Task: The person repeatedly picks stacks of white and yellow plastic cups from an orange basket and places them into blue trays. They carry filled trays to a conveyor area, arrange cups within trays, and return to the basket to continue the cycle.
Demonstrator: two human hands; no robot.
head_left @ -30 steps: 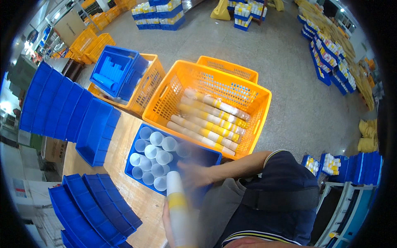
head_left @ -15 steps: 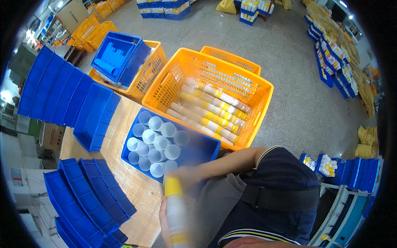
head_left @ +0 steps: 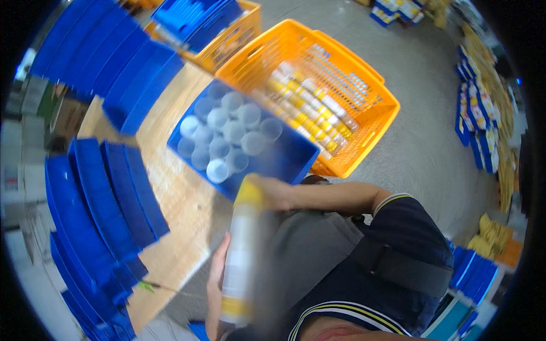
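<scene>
A long stack of white and yellow cups (head_left: 236,261) stands tilted in front of my body, blurred along its right side. My left hand (head_left: 219,258) is wrapped along its left side; most of the fingers are behind it. At the upper, yellow end my right hand (head_left: 272,193) closes on the stack, smeared by motion. Just beyond that hand is a blue bin (head_left: 293,156) on the table. Several pale, translucent cups (head_left: 234,132) stand in rows in it, their round openings facing up.
Behind the blue bin, an orange crate (head_left: 372,133) holds several white and yellow stacks lying side by side. Nested blue bins (head_left: 114,193) line the left of the wooden table (head_left: 170,170), with more blue bins (head_left: 139,85) at its far left. Another orange crate (head_left: 244,34) stands farther back.
The whole view has shifted and tilted, so bin and crate sit higher in it. Both hands keep hold of the stack, and my right hand now covers more of its yellow end.
</scene>
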